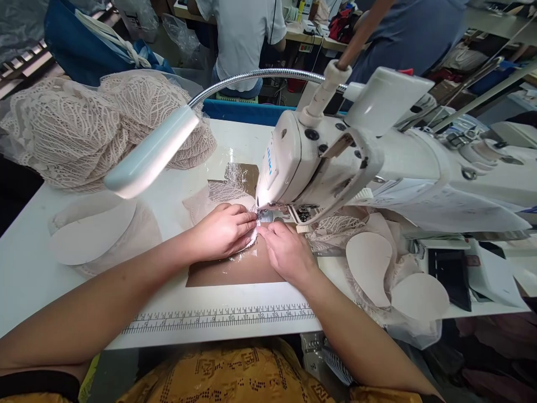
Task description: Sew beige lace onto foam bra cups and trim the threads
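My left hand [224, 230] lies palm down on a piece of pale lace fabric [212, 195], fingers curled together and pinching its edge just left of the presser foot [264, 215] of a white sewing machine [319, 162]. My right hand [286, 250] presses the same fabric from the right, fingers bent and close together beside the needle. The fabric rests on a brown plate [235, 271] set into the white table [25, 263]. The needle itself is hidden under the machine head.
A gooseneck lamp [151, 151] hangs over the table's left. A heap of lace pieces [79, 129] lies at back left, foam cups [90, 232] at left and more cups [371, 266] at right. A printed ruler [222, 318] runs along the front edge. Two people stand behind.
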{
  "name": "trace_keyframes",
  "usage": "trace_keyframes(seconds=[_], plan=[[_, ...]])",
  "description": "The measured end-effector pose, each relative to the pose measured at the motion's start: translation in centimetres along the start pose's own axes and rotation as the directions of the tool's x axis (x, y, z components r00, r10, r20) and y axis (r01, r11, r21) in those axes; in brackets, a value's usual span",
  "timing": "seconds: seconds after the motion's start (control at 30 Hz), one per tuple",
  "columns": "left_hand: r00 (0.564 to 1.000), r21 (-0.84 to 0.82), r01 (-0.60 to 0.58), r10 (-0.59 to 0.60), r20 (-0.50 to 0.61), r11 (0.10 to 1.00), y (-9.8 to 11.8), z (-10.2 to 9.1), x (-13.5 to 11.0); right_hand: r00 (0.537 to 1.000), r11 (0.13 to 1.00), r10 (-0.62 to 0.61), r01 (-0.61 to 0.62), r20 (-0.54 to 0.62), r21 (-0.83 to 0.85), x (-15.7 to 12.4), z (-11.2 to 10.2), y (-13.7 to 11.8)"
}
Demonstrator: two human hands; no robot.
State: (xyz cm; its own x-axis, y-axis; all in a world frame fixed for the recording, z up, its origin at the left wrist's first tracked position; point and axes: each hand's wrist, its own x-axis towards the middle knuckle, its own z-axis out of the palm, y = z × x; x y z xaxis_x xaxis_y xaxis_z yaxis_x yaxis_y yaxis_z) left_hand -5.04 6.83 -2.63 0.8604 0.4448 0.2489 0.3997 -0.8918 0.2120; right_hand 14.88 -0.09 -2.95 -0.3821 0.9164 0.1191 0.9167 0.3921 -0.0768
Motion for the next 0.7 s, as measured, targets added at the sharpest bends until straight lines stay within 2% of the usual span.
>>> trace_keyframes(seconds=[0.23, 0.4, 0.53, 0.7], plan=[[1.0, 0.066, 0.016, -0.016, 0.005, 0.998, 0.22, -0.02, 0.2, 0.995, 0.995, 0.1, -0.1, 0.009, -0.012, 0.3, 0.43, 0.18], [1.0, 0.06, 0.009, -0.008, -0.009, 0.998, -0.03, -0.15, -0.17, 0.991, 0.991, 0.132, -0.132, -0.036, 0.021, -0.05, 0.51, 0.33], [0.999, 0.029, -0.018, 0.019, -0.031, 0.999, 0.01, -0.38, -0.27, 0.996, 0.998, 0.03, -0.026, -0.083, 0.059, -0.27, 0.34, 0.34], [0.997, 0.019, -0.067, 0.067, -0.033, 0.998, 0.32, -0.51, -0.19, 0.997, 0.997, -0.053, 0.056, -0.054, 0.046, -0.36, 0.23, 0.37]])
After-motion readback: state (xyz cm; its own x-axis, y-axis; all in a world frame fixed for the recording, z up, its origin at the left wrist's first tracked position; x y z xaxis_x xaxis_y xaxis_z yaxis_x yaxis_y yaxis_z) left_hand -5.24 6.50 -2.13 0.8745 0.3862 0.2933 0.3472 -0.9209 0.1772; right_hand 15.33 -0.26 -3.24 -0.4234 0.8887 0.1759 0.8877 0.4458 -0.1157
